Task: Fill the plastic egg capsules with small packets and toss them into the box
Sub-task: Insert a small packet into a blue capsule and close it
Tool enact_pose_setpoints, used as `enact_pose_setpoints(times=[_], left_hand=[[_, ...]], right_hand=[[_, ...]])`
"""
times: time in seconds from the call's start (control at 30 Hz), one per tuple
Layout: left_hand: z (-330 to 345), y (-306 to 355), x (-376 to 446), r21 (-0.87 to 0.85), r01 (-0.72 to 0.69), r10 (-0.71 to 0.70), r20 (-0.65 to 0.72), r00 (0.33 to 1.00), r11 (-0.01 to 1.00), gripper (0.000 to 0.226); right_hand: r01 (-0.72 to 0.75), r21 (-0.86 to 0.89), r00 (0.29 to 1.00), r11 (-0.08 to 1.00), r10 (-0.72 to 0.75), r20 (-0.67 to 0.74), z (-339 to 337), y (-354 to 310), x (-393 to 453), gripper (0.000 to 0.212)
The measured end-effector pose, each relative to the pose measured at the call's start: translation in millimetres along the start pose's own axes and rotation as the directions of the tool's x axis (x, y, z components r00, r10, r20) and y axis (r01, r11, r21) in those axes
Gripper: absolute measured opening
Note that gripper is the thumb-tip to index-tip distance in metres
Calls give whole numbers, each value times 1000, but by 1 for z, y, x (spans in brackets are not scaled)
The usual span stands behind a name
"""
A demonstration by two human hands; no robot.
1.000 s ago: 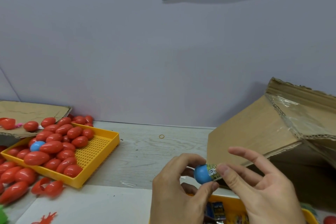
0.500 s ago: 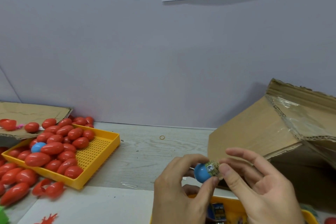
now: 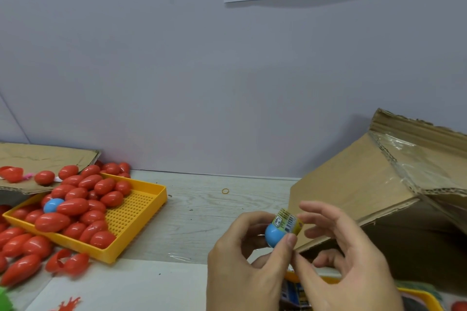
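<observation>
Head view: "6" label on packet point(image 3: 286, 221) in blue capsule half point(image 3: 274, 236).

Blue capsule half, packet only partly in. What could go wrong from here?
1. The packet sticks well out of the blue capsule half, so a second half may not close over it, or it may crumple.
2. The left hand pinches the round, smooth half with fingertips only; that grip could let it slip.
3. The right hand has its fingers beside the packet, not clearly holding it, so the packet could spring out.
</observation>
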State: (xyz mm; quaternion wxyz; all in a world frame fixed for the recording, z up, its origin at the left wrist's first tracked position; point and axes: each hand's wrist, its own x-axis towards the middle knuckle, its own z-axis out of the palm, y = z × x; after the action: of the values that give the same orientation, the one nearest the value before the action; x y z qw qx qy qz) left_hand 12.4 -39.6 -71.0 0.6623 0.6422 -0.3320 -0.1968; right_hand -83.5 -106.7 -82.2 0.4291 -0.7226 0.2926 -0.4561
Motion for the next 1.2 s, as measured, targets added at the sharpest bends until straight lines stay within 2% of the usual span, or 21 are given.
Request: enact_pose_setpoints(times=[0.17,0.27,0.57,0.77,0.97,1.1,1.2], left_hand=[[1,2,-1,8,61,-61,32,998,998,22],[2,3,-1,-3,83,-83,34,996,997,21],[6,4,-3,30,125,-125,15,992,992,22],[1,-1,-6,138,34,-38,24,999,990,5],[2,-1,-5,178,62,-68,27,997,982,21],[3,1,-3,205,117,-128,41,991,972,29],[3,1,-3,212,119,-132,51,990,970,30]], right_hand=[[147,-199,988,969,-153,-14,2,1,0,94],[197,-256,978,946,-210,-23,1,2,0,96],[227,-189,973,956,-229,12,1,-2,-3,79],[232,-159,972,960,-233,14,7,-6,-8,68],[333,-347,938,877,-344,31,3,-2,-5,73],[357,-355,928,864,-371,29,1,3,-3,79],[353,-325,927,877,-375,-4,3,4,-3,76]])
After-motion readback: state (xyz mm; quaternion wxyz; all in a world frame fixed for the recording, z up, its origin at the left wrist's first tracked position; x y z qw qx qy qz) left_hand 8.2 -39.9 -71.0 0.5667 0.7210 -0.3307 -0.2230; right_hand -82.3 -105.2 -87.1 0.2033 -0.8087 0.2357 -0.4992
